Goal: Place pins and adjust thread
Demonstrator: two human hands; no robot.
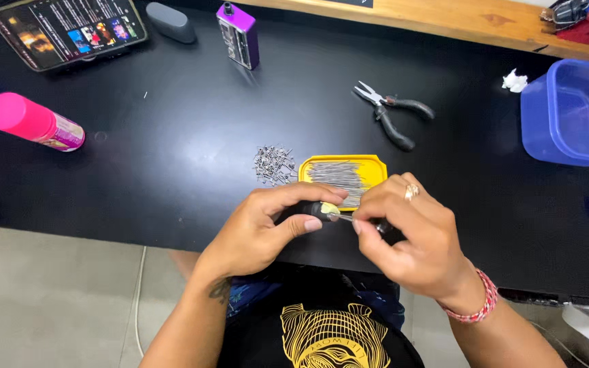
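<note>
My left hand (267, 228) grips a small screwdriver-like tool (323, 210) with a black and yellow handle, held sideways over the table's near edge. My right hand (410, 235), with a ring and a red beaded wristband, pinches the thin metal shaft of the tool, or a wire on it, between thumb and forefinger. Just beyond the hands lies a yellow tray (375, 167) holding a bundle of thin straight wires. A small heap of tiny coiled metal pieces (273, 165) lies left of the tray.
The black table (192, 129) also carries black-handled pliers (393, 112), a purple box-shaped device (238, 34), a pink spray can (32, 121) lying down, a tablet (68, 28) with a lit screen, a grey case (170, 22) and a blue plastic tub (570, 112) at right.
</note>
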